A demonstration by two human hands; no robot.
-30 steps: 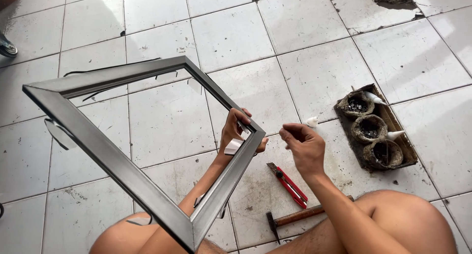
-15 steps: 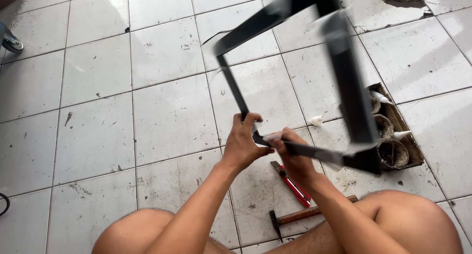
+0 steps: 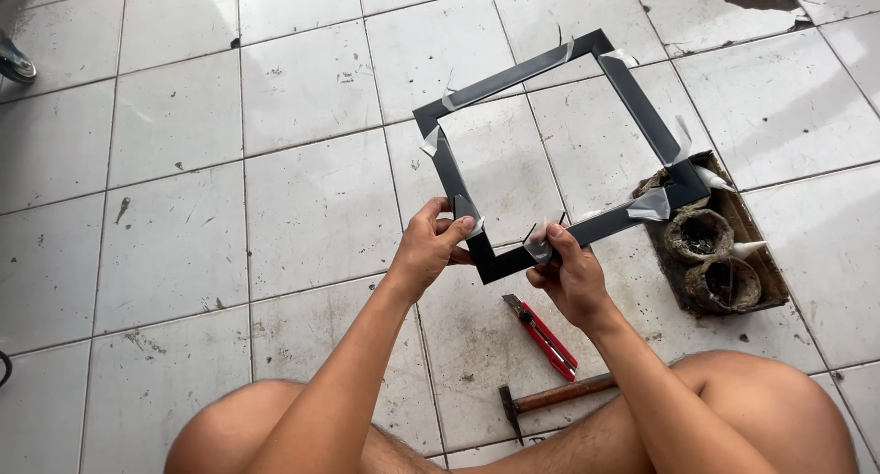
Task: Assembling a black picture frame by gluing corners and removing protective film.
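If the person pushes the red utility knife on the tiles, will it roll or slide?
The red utility knife lies flat on the tiled floor, and its body looks flat, so it would probably slide, not roll. It seems small and light, likely easy to lift. The smooth tiles may let it skid.

Above the floor tiles [image 3: 165, 245], a square frame [image 3: 642, 107], gripped at its near corner: left hand [image 3: 426, 249] on the left rail, right hand [image 3: 570, 277] on the right rail. Just under the frame's right corner, a tray [image 3: 765, 281] with tubes [image 3: 744, 248] lying in it (nozzles to the right). Below the right hand, flat on the tiles, a utility knife [image 3: 543, 335]; nearer the knees, a hammer [image 3: 550, 399].
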